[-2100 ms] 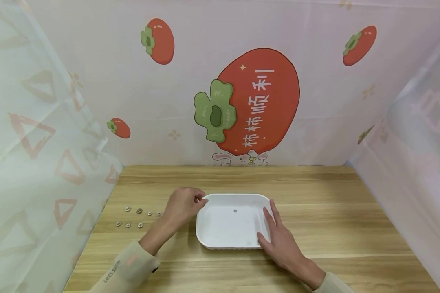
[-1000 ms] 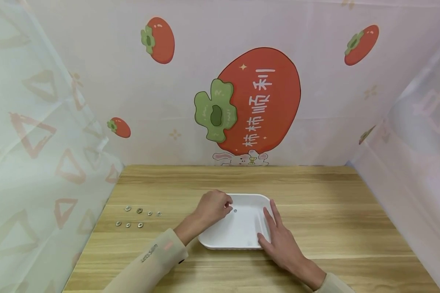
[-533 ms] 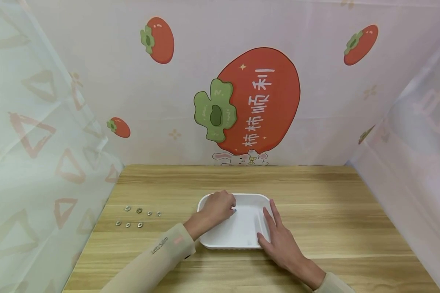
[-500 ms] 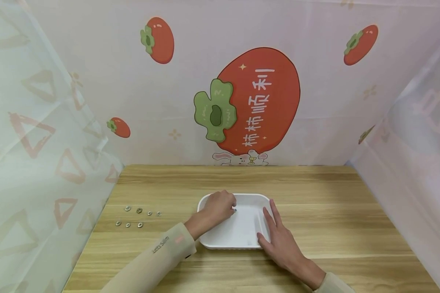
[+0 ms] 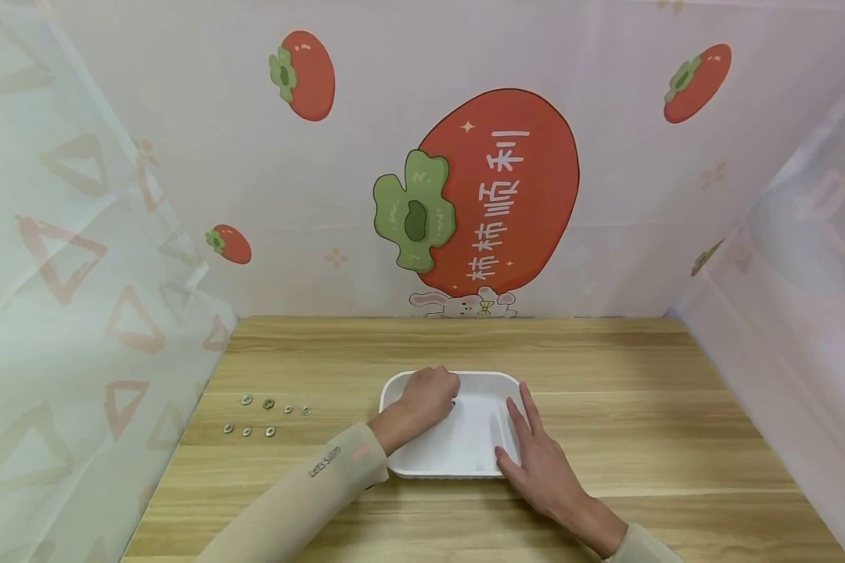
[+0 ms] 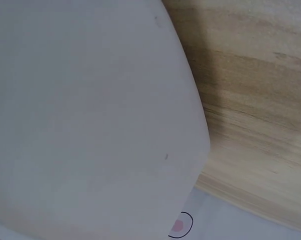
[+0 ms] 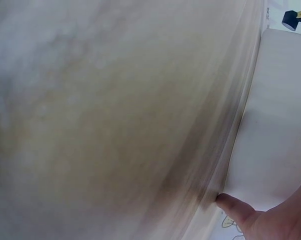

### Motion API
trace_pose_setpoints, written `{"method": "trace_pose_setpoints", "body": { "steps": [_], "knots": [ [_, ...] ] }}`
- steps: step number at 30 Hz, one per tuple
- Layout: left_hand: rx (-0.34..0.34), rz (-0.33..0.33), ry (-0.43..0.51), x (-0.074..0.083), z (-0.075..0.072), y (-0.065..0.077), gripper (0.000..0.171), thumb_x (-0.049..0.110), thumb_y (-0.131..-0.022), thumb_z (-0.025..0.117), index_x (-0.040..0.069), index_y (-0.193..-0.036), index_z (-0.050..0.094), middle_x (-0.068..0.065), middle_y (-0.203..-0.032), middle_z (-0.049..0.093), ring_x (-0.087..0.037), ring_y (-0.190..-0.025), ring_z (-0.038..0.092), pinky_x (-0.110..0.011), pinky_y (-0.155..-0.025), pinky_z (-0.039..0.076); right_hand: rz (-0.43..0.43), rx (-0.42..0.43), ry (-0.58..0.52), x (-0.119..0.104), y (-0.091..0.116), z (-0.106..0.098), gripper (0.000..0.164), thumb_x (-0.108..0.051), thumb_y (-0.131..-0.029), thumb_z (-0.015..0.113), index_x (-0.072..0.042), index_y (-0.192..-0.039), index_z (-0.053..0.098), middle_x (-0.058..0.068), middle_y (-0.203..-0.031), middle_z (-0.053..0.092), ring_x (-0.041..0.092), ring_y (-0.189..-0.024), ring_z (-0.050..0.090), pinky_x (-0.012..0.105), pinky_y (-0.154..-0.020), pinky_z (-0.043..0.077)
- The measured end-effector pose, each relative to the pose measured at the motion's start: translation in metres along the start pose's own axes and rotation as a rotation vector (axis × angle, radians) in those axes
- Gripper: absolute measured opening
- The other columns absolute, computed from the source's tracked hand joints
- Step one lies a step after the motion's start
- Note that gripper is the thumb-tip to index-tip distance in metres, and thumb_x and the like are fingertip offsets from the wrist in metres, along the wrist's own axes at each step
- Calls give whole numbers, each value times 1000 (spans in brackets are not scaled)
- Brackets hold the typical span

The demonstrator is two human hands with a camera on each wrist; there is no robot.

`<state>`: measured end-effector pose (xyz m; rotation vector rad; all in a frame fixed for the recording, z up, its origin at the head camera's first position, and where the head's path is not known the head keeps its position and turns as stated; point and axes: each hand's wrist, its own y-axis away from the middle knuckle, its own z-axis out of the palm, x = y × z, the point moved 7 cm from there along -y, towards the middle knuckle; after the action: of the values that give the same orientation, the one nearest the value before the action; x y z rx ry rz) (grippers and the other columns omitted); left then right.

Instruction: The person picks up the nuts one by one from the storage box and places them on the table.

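Observation:
A white rectangular tray (image 5: 473, 438) with rounded corners stands on the wooden table. My left hand (image 5: 426, 393) is inside its left half, fingers curled and fingertips together at a tiny dark metal nut (image 5: 454, 403). The nut is mostly hidden by the fingers, so the pinch is only partly seen. My right hand (image 5: 538, 461) rests on the tray's right end with fingers straight and spread. Part of that hand (image 7: 275, 220) shows in the right wrist view, its thumb by the white tray wall (image 7: 270, 110). In the left wrist view, no left fingers can be made out.
Several small metal nuts or rings lie in two rows at the left, among them a darker hexagonal nut (image 5: 268, 403). Printed cloth walls (image 5: 352, 172) enclose the table (image 5: 627, 391) at the back and both sides.
My left hand has moved right from the tray's left rim into the tray, covering most of the nut there. My right hand and the tray have stayed in place.

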<state>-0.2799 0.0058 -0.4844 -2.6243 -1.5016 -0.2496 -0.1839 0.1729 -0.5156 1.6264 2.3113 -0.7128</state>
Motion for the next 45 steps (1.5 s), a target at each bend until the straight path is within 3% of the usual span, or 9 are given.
{"method": "trace_pose_setpoints", "body": {
  "steps": [6,16,36,45],
  "knots": [
    [23,42,-63,4,2,0,15,8,-91,79,11,-78,72,-3,-72,69,-14,-58,56,-29,-51,48,5,-8,-6,-1,0,-1,77,-30,-97,69,5,-159,39,10,-178,8,33,-93,72,50,-76,61],
    [25,61,-170,11,7,-2,18,1,-91,73,13,-78,71,-4,-77,71,-19,-65,65,-33,-54,54,-6,2,6,-2,0,-1,76,-29,-97,70,5,-158,41,11,-178,9,32,-95,72,48,-76,61],
    [6,78,-244,15,13,-6,14,3,-91,75,14,-83,72,-2,-80,72,-17,-67,66,-30,-55,55,9,0,7,0,-1,0,77,-29,-96,71,4,-159,40,8,-178,8,34,-94,71,51,-77,61],
    [17,98,-222,16,14,-2,20,-2,-88,76,13,-77,70,-1,-77,71,-11,-65,62,-27,-56,55,8,-3,13,0,-1,0,77,-30,-96,71,4,-159,41,9,-178,8,31,-91,71,47,-74,61]
  ]
}}
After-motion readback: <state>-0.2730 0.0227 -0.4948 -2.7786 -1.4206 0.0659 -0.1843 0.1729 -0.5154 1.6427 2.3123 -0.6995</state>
